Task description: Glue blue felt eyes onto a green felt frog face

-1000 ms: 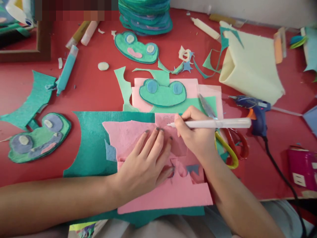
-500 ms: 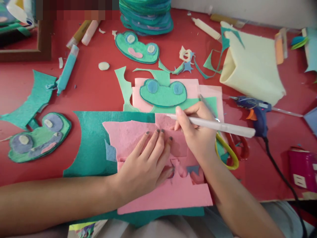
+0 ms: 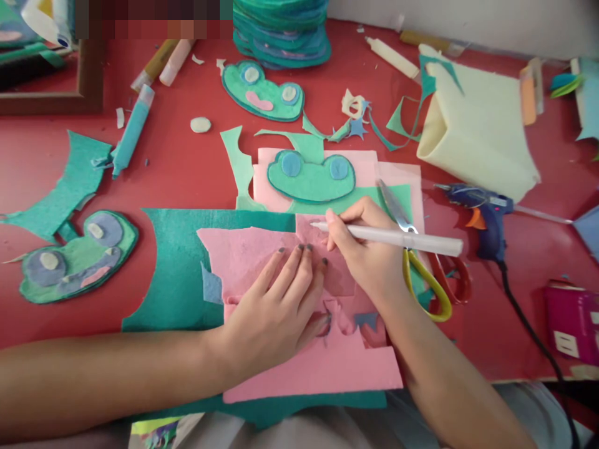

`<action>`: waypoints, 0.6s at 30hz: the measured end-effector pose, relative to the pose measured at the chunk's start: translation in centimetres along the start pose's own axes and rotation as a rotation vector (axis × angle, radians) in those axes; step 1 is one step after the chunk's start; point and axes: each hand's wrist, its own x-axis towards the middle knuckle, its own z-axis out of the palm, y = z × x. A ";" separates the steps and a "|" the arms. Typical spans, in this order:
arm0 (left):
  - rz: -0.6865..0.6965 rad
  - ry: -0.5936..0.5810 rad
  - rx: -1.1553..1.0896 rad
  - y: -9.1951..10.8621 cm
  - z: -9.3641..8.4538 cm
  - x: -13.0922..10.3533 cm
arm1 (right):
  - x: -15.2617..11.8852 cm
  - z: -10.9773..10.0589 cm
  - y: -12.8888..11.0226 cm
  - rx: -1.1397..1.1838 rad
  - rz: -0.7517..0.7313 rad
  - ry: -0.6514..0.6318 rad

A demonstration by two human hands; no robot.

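My left hand (image 3: 281,305) lies flat with fingers spread on pink felt (image 3: 318,374), pressing it down over a dark green felt sheet (image 3: 182,268). A slim white pen (image 3: 402,239) is gripped in my right hand (image 3: 369,249), its tip touching the upper part of the pink felt. Just beyond, a green felt frog head (image 3: 311,184) with two blue eye discs rests on light pink and green felt. Scissors with yellow and red handles (image 3: 428,287) lie partly under my right hand and wrist.
A blue glue gun (image 3: 486,212) with a black cord lies to the right, near folded cream felt (image 3: 482,125). Finished frog faces (image 3: 262,90) (image 3: 79,259) lie behind and left. A stack of green felt pieces (image 3: 282,31) stands at the back. Teal marker (image 3: 133,131) at left.
The pen and my right hand have shifted slightly left, and more of the scissors shows. My left hand stays on the pink felt. The whole view has moved a little.
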 end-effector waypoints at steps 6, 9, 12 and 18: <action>0.003 -0.009 0.003 0.0 0.0 0.0 | 0.0 -0.1 0.0 0.019 0.000 -0.003; 0.002 -0.016 -0.001 0.0 0.0 0.0 | 0.0 0.0 0.1 0.002 -0.005 -0.019; -0.002 -0.008 0.002 0.0 0.0 0.1 | 0.1 0.1 0.1 0.009 -0.006 -0.031; 0.003 -0.005 0.009 0.0 0.0 0.1 | 0.1 0.1 0.1 0.040 -0.003 -0.024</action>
